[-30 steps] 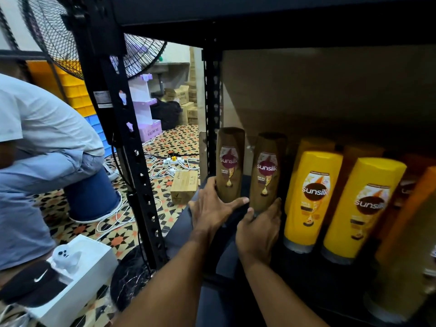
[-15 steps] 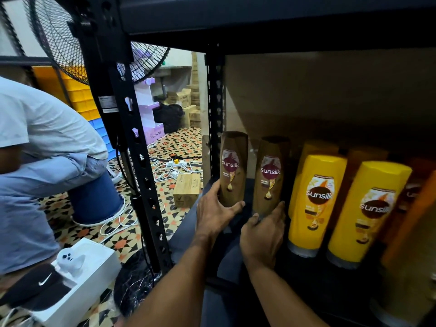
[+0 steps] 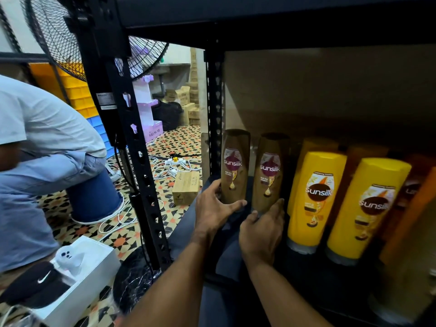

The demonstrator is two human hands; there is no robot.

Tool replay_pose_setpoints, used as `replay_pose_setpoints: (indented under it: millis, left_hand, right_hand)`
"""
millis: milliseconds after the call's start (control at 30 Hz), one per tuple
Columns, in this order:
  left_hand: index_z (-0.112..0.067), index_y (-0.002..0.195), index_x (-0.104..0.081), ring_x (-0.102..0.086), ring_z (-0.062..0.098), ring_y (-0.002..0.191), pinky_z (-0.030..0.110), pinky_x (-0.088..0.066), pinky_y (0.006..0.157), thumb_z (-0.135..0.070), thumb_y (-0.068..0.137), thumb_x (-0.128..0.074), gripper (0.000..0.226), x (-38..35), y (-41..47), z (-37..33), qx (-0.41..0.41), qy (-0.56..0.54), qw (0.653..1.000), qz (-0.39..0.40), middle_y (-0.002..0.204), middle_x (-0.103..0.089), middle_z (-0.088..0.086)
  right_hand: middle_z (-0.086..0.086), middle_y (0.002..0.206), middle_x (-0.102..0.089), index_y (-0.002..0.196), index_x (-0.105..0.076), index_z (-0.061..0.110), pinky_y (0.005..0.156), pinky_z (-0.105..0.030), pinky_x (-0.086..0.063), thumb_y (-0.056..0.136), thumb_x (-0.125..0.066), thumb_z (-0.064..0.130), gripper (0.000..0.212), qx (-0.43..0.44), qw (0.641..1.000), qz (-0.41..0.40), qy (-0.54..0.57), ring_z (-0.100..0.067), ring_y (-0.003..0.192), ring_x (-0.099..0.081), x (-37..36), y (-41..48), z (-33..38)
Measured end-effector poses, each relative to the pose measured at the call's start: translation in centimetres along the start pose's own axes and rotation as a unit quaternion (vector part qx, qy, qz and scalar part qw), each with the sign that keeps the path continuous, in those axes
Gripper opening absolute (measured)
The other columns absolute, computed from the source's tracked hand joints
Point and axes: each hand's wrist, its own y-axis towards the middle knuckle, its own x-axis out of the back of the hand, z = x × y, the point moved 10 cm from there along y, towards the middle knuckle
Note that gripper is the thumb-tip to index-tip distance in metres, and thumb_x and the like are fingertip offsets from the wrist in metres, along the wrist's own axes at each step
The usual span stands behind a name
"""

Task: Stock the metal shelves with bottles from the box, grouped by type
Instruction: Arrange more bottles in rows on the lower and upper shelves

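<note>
The left brown bottle (image 3: 234, 166) and right brown bottle (image 3: 270, 171) stand upright just left of the yellow bottles (image 3: 316, 197). Fingers of the left hand (image 3: 212, 208) wrap the first's base, and those of the right hand (image 3: 262, 232) wrap the second's, each bottle directly ahead of its hand.

Left hand (image 3: 212, 210): I see it gripping the left brown bottle (image 3: 234, 166) low down, thumb across the front.
Right hand (image 3: 262, 234): fingers curled round the base of the right brown bottle (image 3: 270, 171).
Forearms (image 3: 179, 279): both bare, reaching forward side by side.
</note>
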Motion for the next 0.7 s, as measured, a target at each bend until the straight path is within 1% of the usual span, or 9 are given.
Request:
replay_pose_setpoints:
  millis: [233, 400, 467, 567, 633, 700]
  left_hand:
    - [-0.042, 0.105, -0.064, -0.071, 0.001, 0.093, 0.035, -0.063, 0.083, -0.045, 0.056, -0.095, 0.058, 0.11, -0.06, -0.22, -0.004, -0.013, 1.000, 0.002, 0.101, -0.075, -0.017]
    - [-0.044, 0.107, -0.063, -0.070, 0.001, 0.096, 0.034, -0.062, 0.085, -0.056, 0.052, -0.090, 0.062, 0.19, -0.12, -0.44, -0.012, -0.012, 1.000, 0.004, 0.103, -0.074, -0.018]
    - [-0.043, 0.108, -0.063, -0.070, 0.001, 0.097, 0.034, -0.062, 0.085, -0.053, 0.053, -0.091, 0.063, 0.11, -0.08, -0.33, -0.009, -0.013, 1.000, 0.006, 0.104, -0.074, -0.017]
    - [-0.038, 0.111, -0.065, -0.070, 0.002, 0.098, 0.034, -0.062, 0.086, -0.048, 0.056, -0.095, 0.063, 0.00, 0.02, -0.16, -0.008, -0.009, 1.000, 0.008, 0.105, -0.075, -0.015]
    - [-0.033, 0.114, -0.067, -0.070, 0.003, 0.100, 0.034, -0.062, 0.088, -0.049, 0.056, -0.094, 0.066, -0.21, 0.15, 0.15, -0.005, -0.005, 1.000, 0.014, 0.107, -0.075, -0.013]
    - [-0.030, 0.120, -0.065, -0.068, 0.005, 0.105, 0.034, -0.060, 0.091, -0.053, 0.055, -0.092, 0.075, -0.33, 0.17, 0.10, -0.003, -0.001, 1.000, 0.024, 0.113, -0.074, -0.011]
  right_hand:
    - [-0.021, 0.162, -0.024, 0.158, -0.014, 0.000, 0.121, -0.039, -0.024, 0.094, -0.059, 0.013, 0.079, 0.001, 1.000, 0.009, -0.022, -0.033, 0.149, -0.027, -0.02, -0.17, 0.28]
    - [-0.020, 0.163, -0.022, 0.159, -0.011, 0.002, 0.122, -0.040, -0.025, 0.093, -0.059, 0.014, 0.082, -0.001, 0.999, 0.017, -0.032, -0.032, 0.150, -0.025, -0.24, -0.11, 0.23]
    - [-0.020, 0.164, -0.022, 0.159, -0.011, 0.002, 0.122, -0.039, -0.024, 0.092, -0.059, 0.012, 0.083, -0.002, 0.999, 0.019, -0.028, -0.032, 0.150, -0.025, -0.27, -0.07, 0.22]
    - [-0.020, 0.164, -0.021, 0.159, -0.011, 0.002, 0.122, -0.040, -0.024, 0.091, -0.060, 0.011, 0.085, -0.004, 0.999, 0.023, -0.025, -0.033, 0.150, -0.024, -0.33, -0.10, 0.14]
    - [-0.019, 0.164, -0.020, 0.159, -0.009, 0.003, 0.122, -0.040, -0.025, 0.090, -0.060, 0.011, 0.087, -0.010, 0.999, 0.028, -0.028, -0.032, 0.150, -0.024, -0.45, -0.11, -0.01]
    - [-0.019, 0.164, -0.021, 0.160, -0.008, 0.004, 0.122, -0.041, -0.027, 0.090, -0.061, 0.012, 0.088, -0.009, 0.999, 0.034, -0.028, -0.032, 0.150, -0.025, -0.42, -0.30, 0.12]
